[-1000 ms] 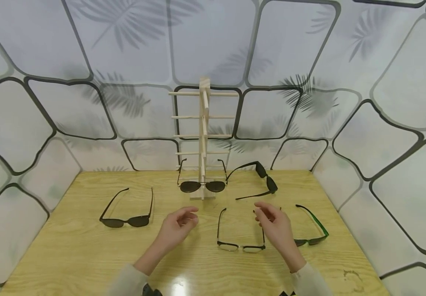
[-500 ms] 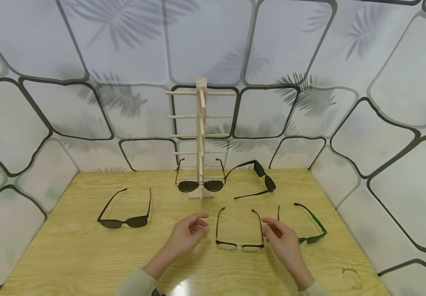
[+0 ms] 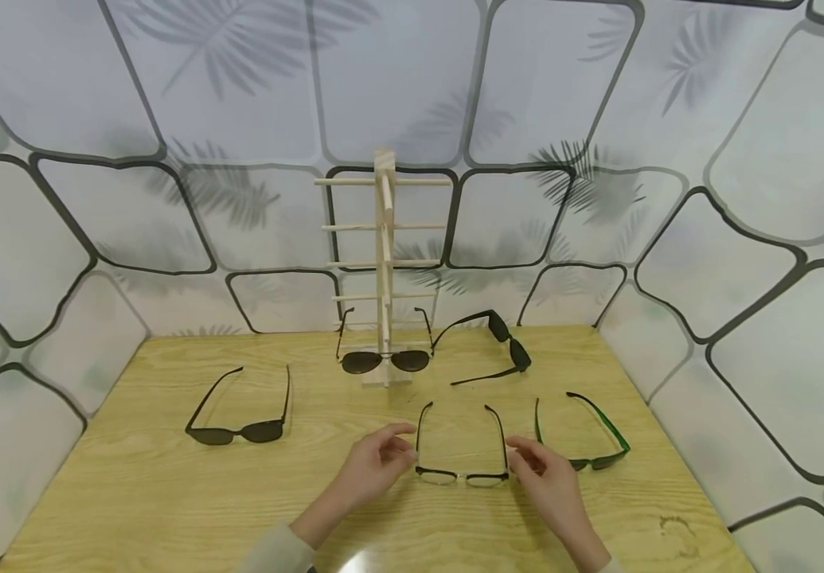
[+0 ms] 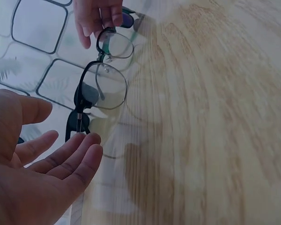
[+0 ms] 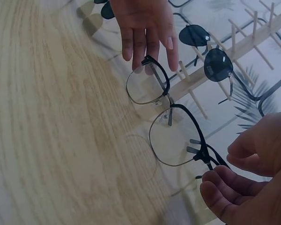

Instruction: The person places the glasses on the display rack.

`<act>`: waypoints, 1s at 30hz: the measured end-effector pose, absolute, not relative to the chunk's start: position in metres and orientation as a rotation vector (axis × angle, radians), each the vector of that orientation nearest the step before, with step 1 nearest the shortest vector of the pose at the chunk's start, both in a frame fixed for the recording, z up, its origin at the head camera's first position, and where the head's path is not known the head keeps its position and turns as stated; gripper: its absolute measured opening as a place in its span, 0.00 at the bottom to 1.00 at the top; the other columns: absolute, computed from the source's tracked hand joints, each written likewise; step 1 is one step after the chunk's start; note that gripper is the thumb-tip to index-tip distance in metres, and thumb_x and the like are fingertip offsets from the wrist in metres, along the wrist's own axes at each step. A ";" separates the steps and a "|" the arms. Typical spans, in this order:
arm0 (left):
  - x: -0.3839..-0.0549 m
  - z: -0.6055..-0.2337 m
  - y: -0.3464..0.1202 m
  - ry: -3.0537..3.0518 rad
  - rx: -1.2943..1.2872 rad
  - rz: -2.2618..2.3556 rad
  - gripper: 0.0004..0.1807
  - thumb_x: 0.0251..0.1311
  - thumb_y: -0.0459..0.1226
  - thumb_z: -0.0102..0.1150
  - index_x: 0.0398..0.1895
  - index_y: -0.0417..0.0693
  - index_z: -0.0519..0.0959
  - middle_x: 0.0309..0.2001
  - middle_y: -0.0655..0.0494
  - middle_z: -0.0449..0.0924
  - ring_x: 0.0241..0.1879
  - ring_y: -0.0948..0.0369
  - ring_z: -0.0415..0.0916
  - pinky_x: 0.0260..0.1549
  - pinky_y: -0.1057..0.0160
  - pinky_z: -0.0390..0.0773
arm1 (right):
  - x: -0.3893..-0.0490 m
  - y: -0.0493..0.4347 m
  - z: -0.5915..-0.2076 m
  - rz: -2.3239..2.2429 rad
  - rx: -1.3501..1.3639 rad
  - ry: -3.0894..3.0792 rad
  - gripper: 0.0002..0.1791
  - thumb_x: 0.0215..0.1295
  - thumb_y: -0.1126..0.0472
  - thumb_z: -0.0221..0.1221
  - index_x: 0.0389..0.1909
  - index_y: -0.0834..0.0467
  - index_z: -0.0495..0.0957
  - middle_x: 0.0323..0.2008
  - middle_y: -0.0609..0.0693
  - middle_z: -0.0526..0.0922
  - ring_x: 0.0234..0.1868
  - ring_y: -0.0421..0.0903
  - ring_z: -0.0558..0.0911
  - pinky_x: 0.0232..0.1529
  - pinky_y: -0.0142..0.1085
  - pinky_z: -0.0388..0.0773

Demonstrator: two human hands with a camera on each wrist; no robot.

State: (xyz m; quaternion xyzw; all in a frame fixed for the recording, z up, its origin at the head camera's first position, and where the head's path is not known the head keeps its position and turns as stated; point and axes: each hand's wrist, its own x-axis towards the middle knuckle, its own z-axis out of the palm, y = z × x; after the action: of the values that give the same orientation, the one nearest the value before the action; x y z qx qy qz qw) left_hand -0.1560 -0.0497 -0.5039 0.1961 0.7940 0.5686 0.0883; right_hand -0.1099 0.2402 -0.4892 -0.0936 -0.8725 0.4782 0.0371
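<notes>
Clear-lensed eyeglasses (image 3: 485,481) with black upper rims lie on the wooden table, temples unfolded toward the back. At their left side is my left hand (image 3: 377,463), its fingertips at the hinge and temple. My right hand (image 3: 549,484) stands at the opposite side, fingertips close by the right hinge. In the left wrist view, the fingers (image 4: 84,164) stretch loosely toward the eyeglasses (image 4: 107,86), thumb apart. From the right wrist, the fingers (image 5: 220,190) reach the eyeglasses' (image 5: 175,138) hinge with the thumb held away. Whether the fingertips touch the frame is hard to tell.
Behind them a wooden rack (image 3: 384,263) with several pegs rises, aviator sunglasses (image 3: 361,363) at its lowest level. Black sunglasses (image 3: 263,431) lie left, another black pair (image 3: 519,355) back right, and green-templed sunglasses (image 3: 607,461) right, partly behind my right hand. Patterned walls (image 3: 254,215) enclose the table.
My left hand has moved right to the eyeglasses' left side. My right hand has come down from the right temple tip to beside the hinge. The eyeglasses lie where they were.
</notes>
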 end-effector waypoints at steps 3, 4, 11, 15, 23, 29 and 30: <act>-0.155 -0.506 -0.046 2.386 0.593 1.680 0.22 0.73 0.36 0.64 0.66 0.36 0.78 0.46 0.43 0.88 0.43 0.53 0.87 0.42 0.69 0.84 | -0.109 0.241 -0.492 1.459 -0.283 -2.685 0.13 0.75 0.62 0.64 0.57 0.58 0.87 0.39 0.50 0.90 0.34 0.35 0.83 0.37 0.29 0.80; -0.155 -0.507 -0.046 2.388 0.592 1.677 0.22 0.73 0.37 0.64 0.66 0.36 0.78 0.46 0.44 0.88 0.43 0.53 0.87 0.42 0.69 0.84 | -0.109 0.241 -0.493 1.449 -0.281 -2.691 0.13 0.75 0.62 0.64 0.57 0.58 0.87 0.39 0.50 0.90 0.34 0.35 0.82 0.37 0.29 0.79; -0.151 -0.508 -0.041 2.353 0.555 1.656 0.21 0.75 0.35 0.62 0.66 0.38 0.79 0.46 0.45 0.87 0.42 0.58 0.85 0.39 0.69 0.82 | -0.108 0.240 -0.498 1.424 -0.268 -2.717 0.13 0.74 0.62 0.64 0.55 0.59 0.87 0.40 0.50 0.89 0.34 0.35 0.80 0.36 0.29 0.78; -0.150 -0.510 -0.038 2.346 0.553 1.666 0.20 0.75 0.34 0.61 0.66 0.37 0.79 0.44 0.45 0.88 0.40 0.57 0.85 0.37 0.69 0.82 | -0.107 0.241 -0.501 1.446 -0.262 -2.710 0.13 0.74 0.64 0.65 0.55 0.59 0.87 0.40 0.50 0.89 0.35 0.35 0.81 0.37 0.29 0.79; -0.153 -0.516 -0.035 2.359 0.597 1.657 0.18 0.74 0.33 0.61 0.63 0.36 0.81 0.41 0.46 0.90 0.39 0.58 0.87 0.37 0.69 0.81 | -0.108 0.241 -0.504 1.455 -0.245 -2.694 0.13 0.73 0.65 0.65 0.56 0.59 0.87 0.39 0.50 0.89 0.36 0.35 0.82 0.38 0.29 0.79; -0.152 -0.514 -0.036 2.300 0.549 1.655 0.17 0.76 0.32 0.59 0.63 0.37 0.81 0.43 0.46 0.91 0.42 0.53 0.89 0.36 0.69 0.81 | -0.108 0.240 -0.505 1.532 -0.265 -2.668 0.14 0.74 0.65 0.65 0.57 0.60 0.86 0.40 0.51 0.90 0.35 0.36 0.84 0.36 0.29 0.80; -0.152 -0.513 -0.036 2.287 0.542 1.661 0.17 0.76 0.32 0.58 0.64 0.37 0.81 0.44 0.45 0.91 0.43 0.53 0.89 0.36 0.69 0.81 | -0.108 0.240 -0.506 1.540 -0.265 -2.665 0.14 0.74 0.65 0.64 0.57 0.60 0.86 0.40 0.52 0.90 0.34 0.36 0.84 0.36 0.29 0.80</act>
State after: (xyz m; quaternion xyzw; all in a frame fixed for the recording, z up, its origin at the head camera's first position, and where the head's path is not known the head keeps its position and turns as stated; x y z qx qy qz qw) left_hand -0.1520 -0.0364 -0.5130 0.1866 0.7877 0.5722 0.1313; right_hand -0.1077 0.2400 -0.5055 -0.0858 -0.8624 0.4982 0.0261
